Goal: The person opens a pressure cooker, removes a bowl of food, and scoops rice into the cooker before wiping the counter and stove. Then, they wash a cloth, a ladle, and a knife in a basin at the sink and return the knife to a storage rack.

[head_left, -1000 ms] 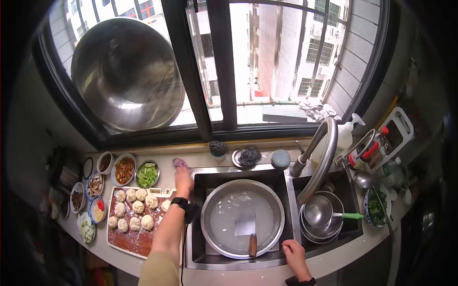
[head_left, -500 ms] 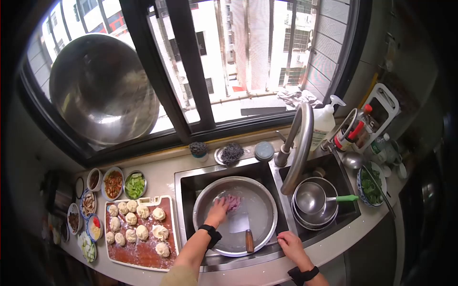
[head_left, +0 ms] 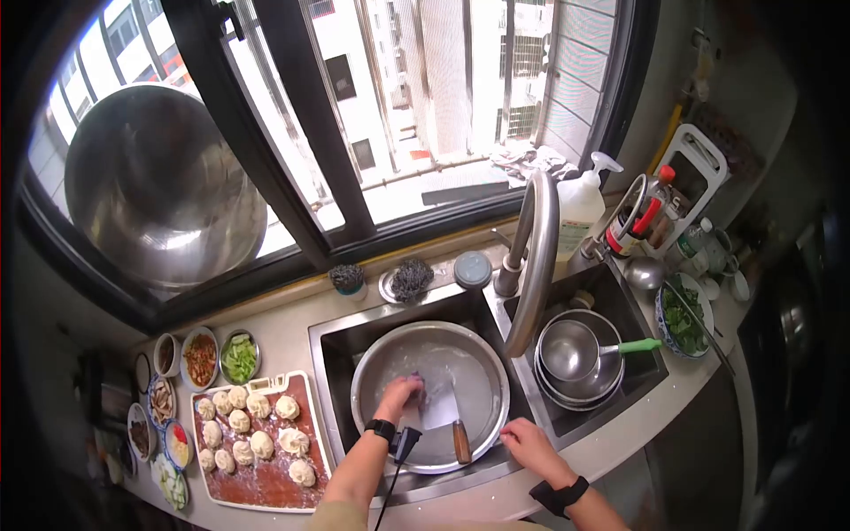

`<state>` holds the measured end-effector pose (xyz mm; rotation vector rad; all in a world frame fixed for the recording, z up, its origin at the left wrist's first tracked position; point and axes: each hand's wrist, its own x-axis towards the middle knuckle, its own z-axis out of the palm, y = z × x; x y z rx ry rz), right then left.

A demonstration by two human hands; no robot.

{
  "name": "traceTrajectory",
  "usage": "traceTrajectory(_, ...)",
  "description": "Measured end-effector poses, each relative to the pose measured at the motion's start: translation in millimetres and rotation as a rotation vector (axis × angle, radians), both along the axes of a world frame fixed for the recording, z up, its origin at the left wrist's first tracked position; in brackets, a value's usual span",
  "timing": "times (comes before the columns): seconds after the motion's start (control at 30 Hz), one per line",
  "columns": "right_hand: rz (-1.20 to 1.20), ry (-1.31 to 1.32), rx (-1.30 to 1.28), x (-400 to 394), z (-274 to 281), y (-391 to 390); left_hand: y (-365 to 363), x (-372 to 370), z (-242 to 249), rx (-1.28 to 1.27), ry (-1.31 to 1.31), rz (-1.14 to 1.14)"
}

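A large metal basin (head_left: 372, 363) of cloudy water sits in the left sink. My left hand (head_left: 400, 396) is inside it, fingers curled round a purplish cloth, of which only a little shows. Beside this hand lies a cleaver with a broad pale blade (head_left: 441, 405) and a wooden handle (head_left: 461, 442) resting toward the basin's near rim. My right hand (head_left: 528, 441) hovers at the front edge of the sink, right of the basin, its fingers curled together with nothing visible in them.
Left of the sink, a board (head_left: 257, 485) holds several buns, with small bowls beyond. The right sink holds a green-handled strainer (head_left: 569, 350) over stacked pans. A tall faucet (head_left: 547, 257) stands between the sinks. A bowl of greens (head_left: 680, 320) is at right.
My left hand has closed round the purplish cloth, which lay spread out before. The view has shifted slightly. A black cable with a plug now hangs by my left wrist.
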<state>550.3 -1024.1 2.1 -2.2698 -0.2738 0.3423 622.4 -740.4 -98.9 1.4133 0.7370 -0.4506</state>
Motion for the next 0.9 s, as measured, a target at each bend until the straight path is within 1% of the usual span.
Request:
traceTrajectory(0.07,0.005,0.052,-0.004,7,7,10,3,-5,7,-0.415,-0.02,0.155)
traceTrajectory(0.1,0.033,0.063,0.017,12,6,17,0,-8,13,-0.568,-0.031,0.312)
traceTrajectory(0.13,0.033,0.07,0.037,17,9,27,-4,-12,23,-0.688,-0.085,0.385)
traceTrajectory(0.17,0.077,0.065,0.025,23,3,37,-11,-15,42,-0.738,-0.087,0.416)
traceTrajectory(0.23,0.06,0.003,0.198,34,-3,65,-27,-17,70,-0.789,-0.094,0.448)
traceTrajectory(0.27,0.062,0.002,0.197,39,-22,74,-35,-18,78,-0.916,-0.09,0.445)
traceTrajectory(0.3,-0.039,0.007,0.29,47,-45,85,-42,-20,83,-1.04,-0.091,0.446)
traceTrajectory(0.33,-0.132,0.015,0.384,51,-57,94,-50,-24,88,-1.037,-0.103,0.461)
traceTrajectory(0.4,-0.359,0.7,0.698,53,-15,97,-68,-28,93,-0.986,0.038,0.474)
traceTrajectory(0.43,-0.309,0.898,0.912,56,-21,94,-76,-29,73,-1.022,0.015,0.451)
traceTrajectory(0.47,-0.282,0.895,1.054,54,-29,94,-81,-32,49,-1.06,-0.008,0.424)
traceTrajectory(0.5,-0.282,0.847,1.035,51,-25,93,-83,-35,44,-1.042,0.08,0.388)
traceTrajectory(0.53,-0.287,0.796,1.017,49,-21,91,-85,-37,50,-1.046,0.07,0.396)
traceTrajectory(0.57,-0.282,0.796,1.012,49,-25,88,-88,-41,61,-0.949,0.088,0.334)
traceTrajectory(0.6,-0.242,0.711,1.001,51,-31,84,-90,-44,68,-0.85,0.109,0.271)
traceTrajectory(0.63,-0.203,0.627,0.991,52,-32,82,-90,-47,66,-0.829,0.071,0.173)
traceTrajectory(0.67,-0.202,0.627,0.994,53,-32,81,-90,-49,65,-0.826,0.071,0.173)
traceTrajectory(0.73,-0.084,0.527,0.999,56,-26,82,-90,-50,64,-0.766,-0.048,0.168)
traceTrajectory(0.77,-0.092,0.524,1.009,58,-19,84,-89,-49,63,-0.758,-0.043,0.158)
traceTrajectory(0.83,-0.166,0.606,1.121,61,-6,88,-90,-44,66,-0.57,-0.278,0.102)
traceTrajectory(0.87,-0.182,0.605,1.126,62,-8,90,-92,-40,69,-0.57,-0.267,0.09)
traceTrajectory(0.9,-0.176,0.551,1.075,62,-13,92,-94,-36,71,-0.59,-0.207,0.289)
